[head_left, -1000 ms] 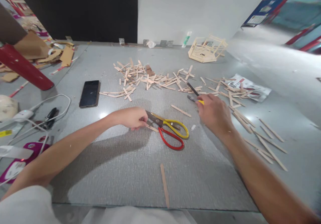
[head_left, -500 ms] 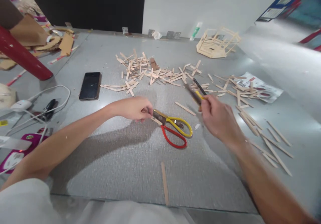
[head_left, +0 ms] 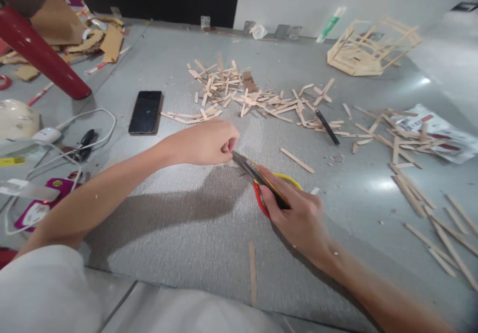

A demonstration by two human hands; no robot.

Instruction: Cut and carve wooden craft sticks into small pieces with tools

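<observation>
My right hand [head_left: 293, 208] is wrapped round a utility knife [head_left: 267, 183] with a dark and yellow handle, its blade end pointing up and left to my left fingertips. My left hand [head_left: 212, 143] is closed in a pinch on a small wooden stick [head_left: 232, 162], mostly hidden by the fingers. Under the knife and my right hand lie scissors with a yellow handle loop [head_left: 289, 178] and a red one [head_left: 260, 202]. One loose stick [head_left: 297, 160] lies beyond the scissors, another [head_left: 253, 273] near the front edge.
Piled wooden sticks [head_left: 250, 100] spread across the middle, with a black pen [head_left: 327, 127] beside them. A phone [head_left: 145, 112] lies left. A stick frame [head_left: 356, 64] stands at the back right. Cables and a purple power strip [head_left: 39, 211] are at the left, near a red post [head_left: 45, 52].
My right hand has moved left and down with the knife, bringing it over the scissors to my left hand. The black pen now lies apart from my right hand. The view has shifted.
</observation>
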